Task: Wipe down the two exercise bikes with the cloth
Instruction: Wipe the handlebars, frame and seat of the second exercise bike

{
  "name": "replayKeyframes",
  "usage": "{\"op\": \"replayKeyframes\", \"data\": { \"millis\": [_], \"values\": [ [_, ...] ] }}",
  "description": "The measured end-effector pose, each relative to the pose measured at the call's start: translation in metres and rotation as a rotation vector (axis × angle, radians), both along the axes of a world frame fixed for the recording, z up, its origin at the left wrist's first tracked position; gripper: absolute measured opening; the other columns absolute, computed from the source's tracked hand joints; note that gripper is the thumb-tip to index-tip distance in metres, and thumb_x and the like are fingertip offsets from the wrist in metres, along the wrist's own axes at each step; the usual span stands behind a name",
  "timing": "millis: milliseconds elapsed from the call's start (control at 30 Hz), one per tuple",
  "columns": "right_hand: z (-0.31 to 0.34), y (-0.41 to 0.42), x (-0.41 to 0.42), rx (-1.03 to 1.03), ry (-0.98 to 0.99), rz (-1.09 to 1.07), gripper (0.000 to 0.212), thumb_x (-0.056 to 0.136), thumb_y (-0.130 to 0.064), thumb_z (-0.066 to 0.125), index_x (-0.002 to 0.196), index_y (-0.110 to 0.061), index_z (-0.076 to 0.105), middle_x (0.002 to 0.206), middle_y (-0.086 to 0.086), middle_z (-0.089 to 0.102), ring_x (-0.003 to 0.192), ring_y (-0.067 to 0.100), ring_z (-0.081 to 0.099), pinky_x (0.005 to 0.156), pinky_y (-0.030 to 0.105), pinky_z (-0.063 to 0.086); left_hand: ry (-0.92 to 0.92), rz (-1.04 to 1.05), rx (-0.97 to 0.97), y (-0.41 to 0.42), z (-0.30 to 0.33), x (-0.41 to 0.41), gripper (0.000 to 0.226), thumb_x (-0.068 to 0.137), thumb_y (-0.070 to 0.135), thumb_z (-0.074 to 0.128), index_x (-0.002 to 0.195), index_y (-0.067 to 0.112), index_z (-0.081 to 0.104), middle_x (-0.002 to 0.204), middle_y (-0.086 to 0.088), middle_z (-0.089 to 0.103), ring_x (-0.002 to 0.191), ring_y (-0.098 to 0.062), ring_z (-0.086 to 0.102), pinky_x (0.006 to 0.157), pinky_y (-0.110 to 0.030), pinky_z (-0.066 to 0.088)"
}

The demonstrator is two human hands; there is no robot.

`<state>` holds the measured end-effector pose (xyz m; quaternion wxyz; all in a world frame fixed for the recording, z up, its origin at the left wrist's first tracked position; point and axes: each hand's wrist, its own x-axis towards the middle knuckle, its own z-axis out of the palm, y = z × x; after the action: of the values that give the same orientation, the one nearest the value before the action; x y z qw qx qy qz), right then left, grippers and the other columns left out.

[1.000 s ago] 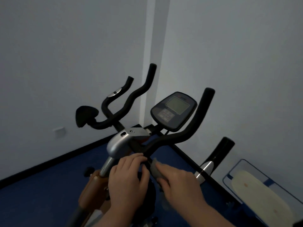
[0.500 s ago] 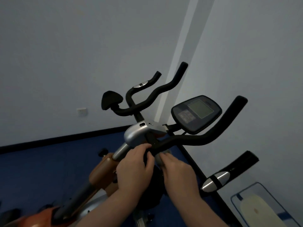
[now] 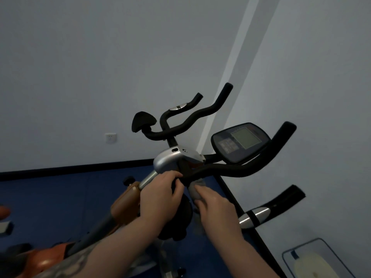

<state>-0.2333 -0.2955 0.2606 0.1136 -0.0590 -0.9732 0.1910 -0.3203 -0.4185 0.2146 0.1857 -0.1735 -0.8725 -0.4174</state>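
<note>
— Hands first, please: how are they placed?

— Both are seen low in the middle of the view, close together but not touching. The left hand (image 3: 160,194) is curled round the black handlebar (image 3: 236,169) of the exercise bike (image 3: 166,160), just below the silver housing. The right hand (image 3: 215,207) is laid over a grey cloth (image 3: 195,190), and the cloth is pressed against the handlebar close beside the left hand. The fingers are bent round the cloth, so it is gripped, not only touched.

— Where is the cloth exactly?

— It is found under the point where the handlebar meets the stem, between the two hands. Only its upper part is shown; the rest is hidden by the right hand.

— What else of the bike is visible?

— A dark console (image 3: 241,142) with a pale screen is mounted above the handlebar, on the right. A silver post (image 3: 147,179) goes down from the housing into an orange-brown frame (image 3: 124,203). A second set of black bars (image 3: 186,121) is seen behind, nearer the wall; whether it belongs to the same bike or to another one cannot be told.

— And the room?

— A blue floor (image 3: 60,201) is bordered by a black skirting. A white socket (image 3: 111,138) is fixed on the pale wall at the left. A flat framed object (image 3: 313,261) with a pale oval lies in the bottom right corner.
</note>
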Motion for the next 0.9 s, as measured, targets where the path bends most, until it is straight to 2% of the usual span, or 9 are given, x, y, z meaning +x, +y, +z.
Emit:
{"op": "replayKeyframes", "data": {
  "millis": [133, 267, 367, 500, 567, 667, 800, 867, 900],
  "values": [
    [-0.003, 0.020, 0.035, 0.071, -0.045, 0.142, 0.034, 0.089, -0.012, 0.058, 0.120, -0.024, 0.063, 0.115, -0.011, 0.064, 0.100, 0.010, 0.060, 0.083, 0.024, 0.047, -0.015, 0.013, 0.012, 0.000, 0.000, 0.000, 0.019, 0.087, 0.027, 0.057, 0.104, 0.034, 0.062, 0.075, 0.026, 0.049, 0.067, 0.004, 0.050, 0.056, -0.008, 0.031],
    [0.004, 0.019, 0.015, 0.130, -0.053, 0.103, 0.004, 0.093, -0.021, 0.052, 0.091, -0.022, 0.055, 0.084, -0.010, 0.057, 0.081, 0.012, 0.055, 0.062, 0.025, 0.032, -0.041, 0.037, -0.015, 0.002, -0.001, 0.000, 0.017, 0.089, 0.035, 0.049, 0.104, 0.038, 0.058, 0.072, 0.023, 0.053, 0.064, 0.005, 0.052, 0.054, -0.013, 0.038],
    [0.009, 0.016, -0.008, 0.007, -0.035, 0.049, 0.011, 0.095, -0.021, 0.053, 0.100, -0.017, 0.062, 0.092, -0.001, 0.064, 0.087, 0.016, 0.059, 0.070, 0.031, 0.044, -0.071, 0.031, 0.012, 0.004, -0.002, 0.002, 0.017, 0.090, 0.040, 0.046, 0.102, 0.039, 0.058, 0.075, 0.020, 0.057, 0.066, 0.006, 0.054, 0.055, -0.014, 0.039],
    [0.008, 0.023, 0.003, 0.070, -0.094, 0.115, 0.006, 0.093, -0.023, 0.053, 0.095, -0.022, 0.059, 0.086, -0.005, 0.058, 0.086, 0.015, 0.058, 0.066, 0.028, 0.037, -0.088, 0.032, 0.054, 0.001, 0.000, 0.006, 0.018, 0.090, 0.041, 0.046, 0.101, 0.038, 0.060, 0.075, 0.020, 0.058, 0.071, 0.004, 0.056, 0.057, -0.016, 0.042],
    [0.005, 0.030, 0.014, 0.097, -0.122, 0.148, 0.004, 0.091, -0.025, 0.054, 0.092, -0.023, 0.057, 0.084, -0.009, 0.059, 0.083, 0.012, 0.058, 0.067, 0.028, 0.041, -0.078, 0.017, 0.062, 0.000, -0.002, 0.006, 0.018, 0.091, 0.040, 0.046, 0.100, 0.039, 0.061, 0.073, 0.024, 0.056, 0.080, 0.009, 0.055, 0.056, -0.011, 0.036],
    [0.006, 0.032, 0.009, 0.071, -0.117, 0.120, 0.015, 0.090, -0.025, 0.055, 0.102, -0.023, 0.064, 0.088, -0.005, 0.066, 0.083, 0.011, 0.060, 0.073, 0.029, 0.048, -0.055, -0.004, 0.059, 0.001, 0.000, 0.002, 0.023, 0.092, 0.038, 0.045, 0.104, 0.038, 0.065, 0.076, 0.032, 0.052, 0.086, 0.020, 0.049, 0.059, -0.006, 0.034],
    [0.003, 0.010, -0.011, -0.006, -0.009, 0.055, 0.020, 0.094, -0.015, 0.052, 0.108, -0.019, 0.066, 0.101, -0.003, 0.066, 0.092, 0.014, 0.061, 0.079, 0.032, 0.048, -0.084, -0.076, 0.050, -0.002, -0.003, 0.001, 0.034, 0.092, 0.038, 0.043, 0.116, 0.034, 0.067, 0.091, 0.027, 0.062, 0.081, 0.028, 0.047, 0.068, 0.003, 0.035],
    [0.003, 0.009, -0.015, -0.014, -0.033, 0.052, 0.021, 0.093, -0.015, 0.054, 0.109, -0.022, 0.067, 0.104, -0.005, 0.067, 0.094, 0.012, 0.061, 0.080, 0.030, 0.049, -0.082, -0.093, 0.063, -0.004, -0.003, 0.000, 0.037, 0.091, 0.041, 0.043, 0.117, 0.033, 0.068, 0.095, 0.020, 0.069, 0.075, 0.024, 0.050, 0.067, 0.003, 0.036],
    [0.007, 0.014, -0.015, -0.027, -0.063, 0.044, 0.023, 0.091, -0.017, 0.059, 0.110, -0.026, 0.069, 0.104, -0.008, 0.068, 0.092, 0.008, 0.061, 0.079, 0.025, 0.049, -0.075, -0.100, 0.060, -0.006, -0.002, -0.002, 0.037, 0.090, 0.042, 0.043, 0.116, 0.033, 0.068, 0.095, 0.017, 0.072, 0.073, 0.020, 0.052, 0.065, 0.003, 0.036]
  ]
}}
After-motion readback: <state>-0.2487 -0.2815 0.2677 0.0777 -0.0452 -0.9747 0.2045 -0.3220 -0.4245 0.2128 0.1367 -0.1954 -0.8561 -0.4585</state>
